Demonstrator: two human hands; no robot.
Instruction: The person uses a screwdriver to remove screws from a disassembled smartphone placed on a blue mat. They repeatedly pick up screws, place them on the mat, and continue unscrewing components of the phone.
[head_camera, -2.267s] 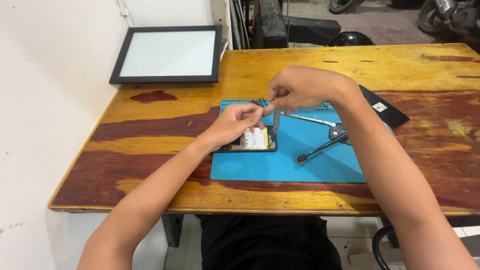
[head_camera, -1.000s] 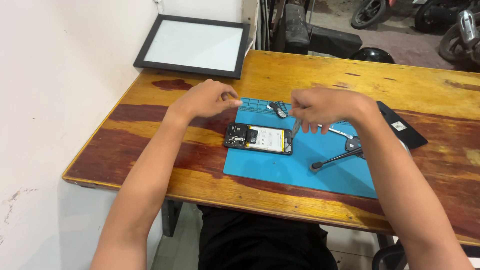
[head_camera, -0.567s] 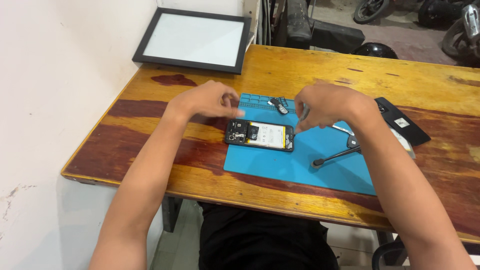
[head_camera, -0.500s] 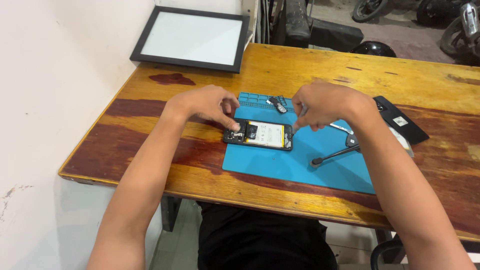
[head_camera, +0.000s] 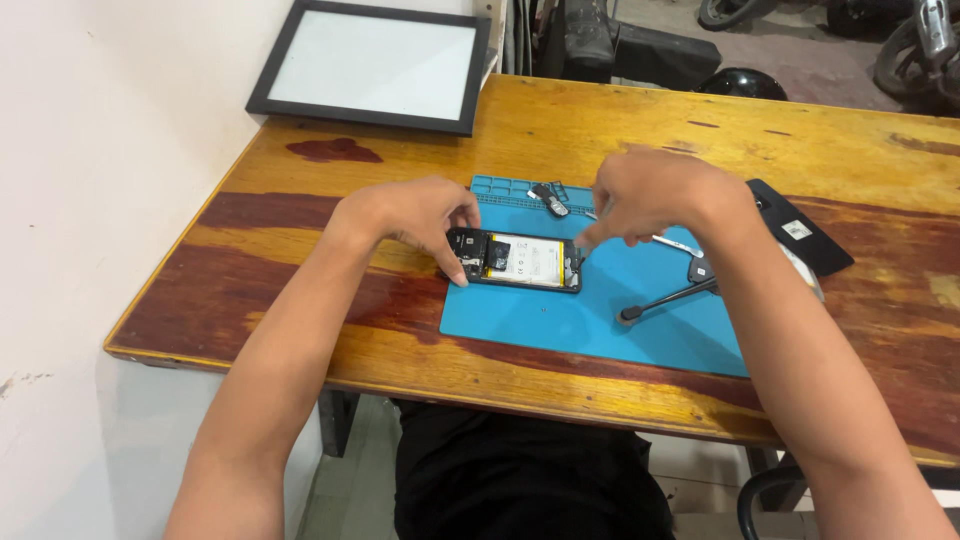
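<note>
Your left hand (head_camera: 415, 215) rests at the left end of the opened black smartphone with its back cover off (head_camera: 517, 260), fingers curled loosely and the thumb pressing down at the phone's near-left corner; nothing is gripped inside it. Your right hand (head_camera: 650, 195) hovers over the phone's right end, fingers spread downward, fingertips (head_camera: 585, 240) just at its right edge; whether they pinch anything small you cannot tell. The phone lies flat on the blue silicone repair mat (head_camera: 600, 320), near the mat's far-left part, its pale battery facing up; the mat sits on the varnished wooden table (head_camera: 300, 250). A slim dark-handled tool (head_camera: 660, 300) lies on the mat to the right of the phone; a flat black rectangular cover (head_camera: 800, 225) lies beyond your right wrist; a black-framed white panel (head_camera: 375, 65) sits at the table's far-left corner.
</note>
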